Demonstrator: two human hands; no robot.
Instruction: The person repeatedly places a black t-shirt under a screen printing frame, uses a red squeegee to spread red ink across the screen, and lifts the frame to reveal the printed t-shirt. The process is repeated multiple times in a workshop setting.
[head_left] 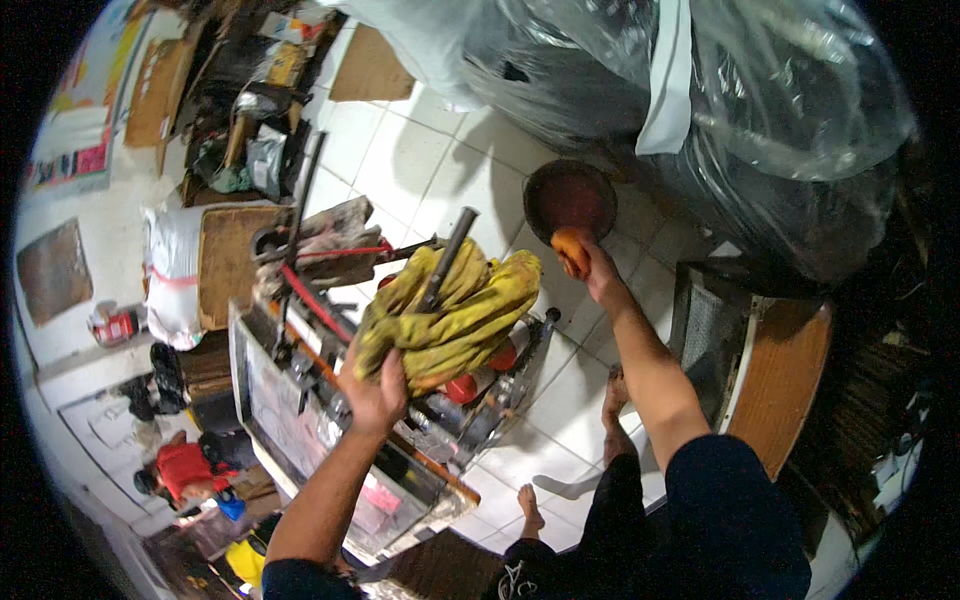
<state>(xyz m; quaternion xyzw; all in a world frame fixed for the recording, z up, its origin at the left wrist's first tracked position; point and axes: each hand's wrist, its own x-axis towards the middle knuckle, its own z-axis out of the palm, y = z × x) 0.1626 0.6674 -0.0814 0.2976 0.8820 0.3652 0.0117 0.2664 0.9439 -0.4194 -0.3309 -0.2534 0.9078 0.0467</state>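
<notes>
My left hand (pixel 376 388) is closed on the near left edge of a bunched yellow cloth (pixel 450 315) with dark stains. A dark metal rod (pixel 447 262) sticks up out of the cloth's folds. Over to the right, my right hand (pixel 594 268) grips an orange sponge-like piece (pixel 570 250), its exact kind unclear. It sits at the near rim of a round dark bowl (pixel 536 178) on the floor, with something dull reddish inside. Beneath the cloth stands a cluttered bench or cart (pixel 300 390), its top partly hidden; rounded red parts (pixel 460 388) show under the cloth.
Large clear plastic bags with dark contents (pixel 780 110) fill the far right. A wooden-topped box (pixel 785 380) stands right of my right arm. Shelves of clutter (pixel 255 120) line the far left. A person in red (pixel 187 468) is at the lower left. White tiles (pixel 410 150) cover the floor.
</notes>
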